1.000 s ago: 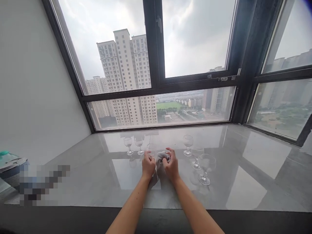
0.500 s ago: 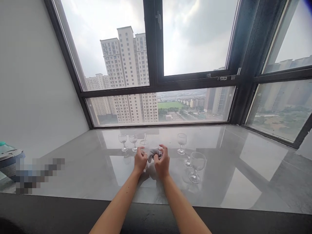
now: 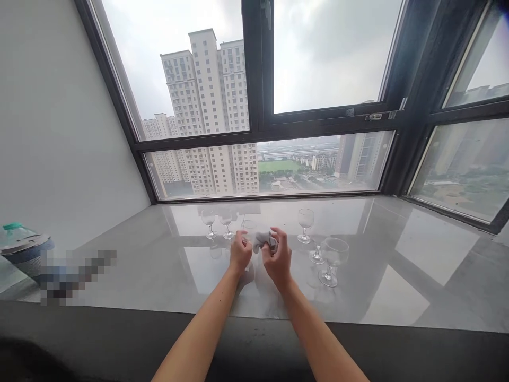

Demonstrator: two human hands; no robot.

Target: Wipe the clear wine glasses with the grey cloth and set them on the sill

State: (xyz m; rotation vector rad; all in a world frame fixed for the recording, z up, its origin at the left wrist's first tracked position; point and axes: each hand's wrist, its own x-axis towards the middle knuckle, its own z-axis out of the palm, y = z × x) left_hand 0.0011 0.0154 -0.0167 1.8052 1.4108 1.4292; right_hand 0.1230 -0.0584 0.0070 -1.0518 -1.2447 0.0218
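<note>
My left hand (image 3: 240, 251) is closed around a clear wine glass (image 3: 248, 225), whose faint bowl shows just above the fingers; its lower part is hidden. Beside it, my right hand (image 3: 279, 255) grips a crumpled grey cloth (image 3: 262, 241) close against the glass. Two stemmed glasses, one at the far left (image 3: 208, 217) and another beside it (image 3: 226, 218), stand upright beyond my left hand. To the right of my right hand stand three more: a back glass (image 3: 306, 218), a partly hidden glass (image 3: 317, 255) and a front glass (image 3: 334, 253).
The glasses stand on a shiny grey stone sill (image 3: 159, 270) with a front edge near my forearms. A dark window frame (image 3: 258, 137) rises behind. At the far left are a container with a green lid (image 3: 13, 226) and a blurred-out patch (image 3: 67, 278).
The whole view has shifted, so the sill appears higher and farther right. Both hands, with glass and cloth, have moved slightly right relative to the standing glasses.
</note>
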